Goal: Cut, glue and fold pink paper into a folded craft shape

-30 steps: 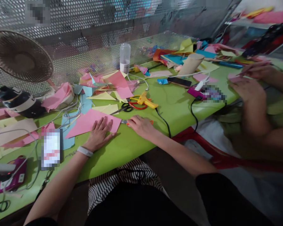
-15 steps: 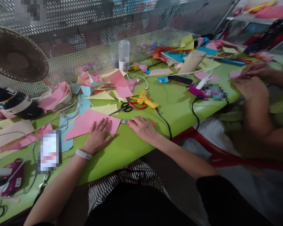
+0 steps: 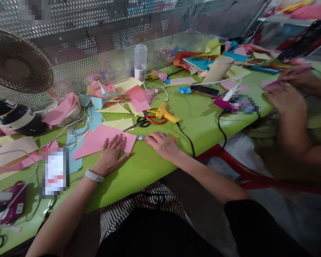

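Flat on a pink sheet of paper (image 3: 96,140) lies my left hand (image 3: 113,151), fingers stretched out and pressing it to the green table. The sheet has a long pointed left end and rests partly over light blue paper (image 3: 76,164). To its right, my right hand (image 3: 162,144) is closed over a pair of scissors with orange handles. The metal scissor blades (image 3: 141,137) point left at the sheet's right corner; the fingers hide much of the handles. Black-handled scissors (image 3: 143,122) and a yellow glue gun (image 3: 167,114) lie just beyond my hands.
A fan (image 3: 18,64) and a black bottle (image 3: 13,116) stand at left, near a phone (image 3: 55,173). Paper scraps (image 3: 137,98) and a clear bottle (image 3: 140,62) line the mesh wall. At right, a co-worker's hands (image 3: 289,98) handle pink paper. Cables cross the table (image 3: 200,121).
My hands, the pink sheet and the scissors keep their places. At right, the co-worker's hands and their pink paper have shifted slightly.
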Demonstrator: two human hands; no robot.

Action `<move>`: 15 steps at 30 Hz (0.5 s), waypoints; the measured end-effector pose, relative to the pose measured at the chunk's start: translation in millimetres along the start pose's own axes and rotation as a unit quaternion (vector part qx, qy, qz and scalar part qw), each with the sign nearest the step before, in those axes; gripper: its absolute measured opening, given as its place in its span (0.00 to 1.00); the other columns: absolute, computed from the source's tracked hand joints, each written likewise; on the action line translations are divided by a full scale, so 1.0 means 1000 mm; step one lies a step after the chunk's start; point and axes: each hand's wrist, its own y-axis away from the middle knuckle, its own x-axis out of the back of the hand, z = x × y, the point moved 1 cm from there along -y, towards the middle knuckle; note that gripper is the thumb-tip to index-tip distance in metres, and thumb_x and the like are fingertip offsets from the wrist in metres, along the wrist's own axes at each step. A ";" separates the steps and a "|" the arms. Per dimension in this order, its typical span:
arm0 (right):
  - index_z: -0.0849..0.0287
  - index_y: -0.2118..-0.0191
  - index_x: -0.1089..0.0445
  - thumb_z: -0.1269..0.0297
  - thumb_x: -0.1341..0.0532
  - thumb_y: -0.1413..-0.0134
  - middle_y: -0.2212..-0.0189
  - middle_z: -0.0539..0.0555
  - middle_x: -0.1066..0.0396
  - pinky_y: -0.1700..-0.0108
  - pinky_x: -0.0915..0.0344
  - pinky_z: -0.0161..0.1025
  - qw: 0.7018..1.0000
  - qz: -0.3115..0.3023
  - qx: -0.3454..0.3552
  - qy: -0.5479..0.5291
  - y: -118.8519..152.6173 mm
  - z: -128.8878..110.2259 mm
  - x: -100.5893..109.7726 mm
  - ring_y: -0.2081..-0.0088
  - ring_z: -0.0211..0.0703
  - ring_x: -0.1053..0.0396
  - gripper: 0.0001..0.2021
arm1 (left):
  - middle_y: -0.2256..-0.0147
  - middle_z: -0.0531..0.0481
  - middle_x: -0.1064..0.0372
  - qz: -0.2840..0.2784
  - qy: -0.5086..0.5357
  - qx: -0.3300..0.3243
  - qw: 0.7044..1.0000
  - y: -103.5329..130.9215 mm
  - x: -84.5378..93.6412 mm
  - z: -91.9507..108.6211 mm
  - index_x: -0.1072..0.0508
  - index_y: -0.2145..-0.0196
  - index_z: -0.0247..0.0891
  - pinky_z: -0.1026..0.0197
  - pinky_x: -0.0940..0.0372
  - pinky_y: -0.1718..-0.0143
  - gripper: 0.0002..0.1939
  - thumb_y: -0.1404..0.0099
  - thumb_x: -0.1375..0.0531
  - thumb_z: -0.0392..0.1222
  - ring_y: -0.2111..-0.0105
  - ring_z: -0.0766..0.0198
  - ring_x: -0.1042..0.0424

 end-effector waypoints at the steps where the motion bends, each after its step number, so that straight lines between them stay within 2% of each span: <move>1: 0.62 0.55 0.25 0.68 0.49 0.31 0.64 0.58 0.26 0.63 0.39 0.42 1.000 -0.001 0.000 -0.004 0.001 0.001 0.000 0.62 0.45 0.33 0.14 | 0.30 0.44 0.56 -0.001 0.001 0.000 1.000 0.000 0.000 0.000 0.50 0.31 0.39 0.41 0.64 0.31 0.39 0.30 0.58 0.66 0.30 0.52 0.59; 15: 0.62 0.57 0.25 0.68 0.48 0.31 0.64 0.57 0.26 0.63 0.36 0.40 1.000 0.021 0.003 -0.014 -0.005 0.003 0.001 0.63 0.44 0.32 0.14 | 0.30 0.44 0.56 -0.014 0.020 0.007 1.000 0.001 0.003 0.002 0.50 0.31 0.39 0.41 0.66 0.31 0.40 0.30 0.57 0.66 0.30 0.52 0.59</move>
